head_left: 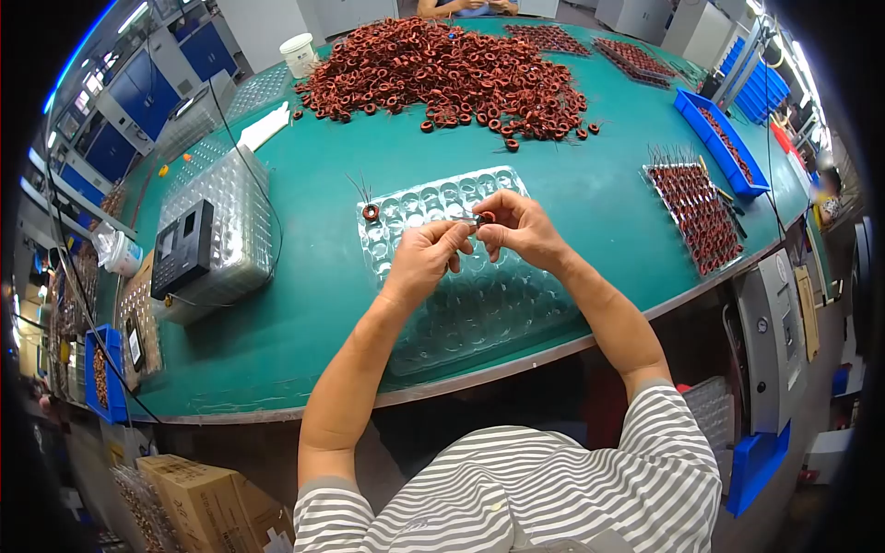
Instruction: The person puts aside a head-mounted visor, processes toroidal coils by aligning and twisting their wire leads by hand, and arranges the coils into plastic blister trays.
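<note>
Both my hands meet over a clear plastic tray (pixel 415 318) with round pockets. My right hand (pixel 519 227) pinches a small dark red wire-wound ring coil (pixel 486 218) between thumb and fingers. From the left, my left hand (pixel 430 256) is closed on the thin wire leads (pixel 466 219) of that coil; its fingertips partly hide them. Another red ring coil (pixel 371 213) sits in the tray's far left corner pocket, its leads sticking up. The other tray pockets in sight hold no coils.
A large heap of red coils (pixel 442 74) covers the table's far side. Filled trays (pixel 696 217) lie at right and at the back. Beside them is a blue bin (pixel 721 143). Stacked clear trays (pixel 235 221) carry a black device (pixel 182 249) at left. A person (pixel 466 7) sits opposite.
</note>
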Demonstrator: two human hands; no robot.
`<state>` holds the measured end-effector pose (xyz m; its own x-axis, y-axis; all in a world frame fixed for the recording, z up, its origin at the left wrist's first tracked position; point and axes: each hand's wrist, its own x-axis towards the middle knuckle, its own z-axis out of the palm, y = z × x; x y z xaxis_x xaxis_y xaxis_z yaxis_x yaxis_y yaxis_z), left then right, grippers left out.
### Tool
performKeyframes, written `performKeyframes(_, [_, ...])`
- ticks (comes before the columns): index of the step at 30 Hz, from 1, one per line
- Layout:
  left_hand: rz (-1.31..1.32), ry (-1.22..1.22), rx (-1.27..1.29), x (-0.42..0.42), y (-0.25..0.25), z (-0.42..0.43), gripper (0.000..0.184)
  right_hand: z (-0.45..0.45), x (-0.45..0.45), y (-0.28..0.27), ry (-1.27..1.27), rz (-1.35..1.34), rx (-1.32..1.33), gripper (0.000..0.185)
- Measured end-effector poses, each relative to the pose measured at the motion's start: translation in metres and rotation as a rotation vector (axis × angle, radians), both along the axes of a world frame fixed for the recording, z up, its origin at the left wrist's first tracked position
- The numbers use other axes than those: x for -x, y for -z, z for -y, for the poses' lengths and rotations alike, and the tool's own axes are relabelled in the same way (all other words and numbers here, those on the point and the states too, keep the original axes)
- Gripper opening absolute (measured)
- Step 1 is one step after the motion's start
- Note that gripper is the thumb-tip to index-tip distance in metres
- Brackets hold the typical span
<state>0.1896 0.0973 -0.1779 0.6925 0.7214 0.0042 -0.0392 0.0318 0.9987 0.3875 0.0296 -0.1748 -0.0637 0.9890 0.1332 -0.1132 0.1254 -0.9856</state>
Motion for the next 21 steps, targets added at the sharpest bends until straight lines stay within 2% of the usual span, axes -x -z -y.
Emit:
performKeyframes(3, [-0.016,0.011,-0.040,-0.004,0.012,0.002,0.027,0.001,-0.008,0.004,-0.009,0.082,0.017,0.030])
performKeyframes(6, [0.096,0.034,0.266,-0.004,0.007,0.008,0.025,0.004,-0.017,0.002,0.008,0.163,0.039,0.027])
performKeyframes(8, [0.160,0.042,0.362,-0.005,0.007,0.008,0.026,0.006,-0.018,-0.004,-0.015,0.317,-0.001,0.027])
performKeyframes(10, [0.139,0.043,0.338,-0.004,0.009,0.002,0.027,0.006,-0.021,0.002,0.009,0.372,-0.071,0.029])
performKeyframes(12, [0.073,0.021,0.244,-0.001,0.009,-0.002,0.026,0.003,-0.021,0.010,0.020,0.463,-0.290,0.030])
performKeyframes(13, [0.068,0.020,0.241,-0.001,0.010,-0.004,0.026,0.003,-0.021,0.008,0.021,0.458,-0.293,0.030])
performKeyframes(15, [0.048,-0.008,0.074,0.000,0.012,-0.005,0.023,0.007,-0.019,0.002,0.030,0.532,-0.311,0.030])
performKeyframes(20, [0.105,-0.001,-0.029,-0.002,0.010,0.005,0.020,0.012,-0.014,-0.002,0.065,0.293,-0.095,0.028])
performKeyframes(21, [0.096,-0.023,-0.132,-0.002,0.009,0.008,0.020,0.012,-0.015,-0.001,0.066,0.219,-0.057,0.027])
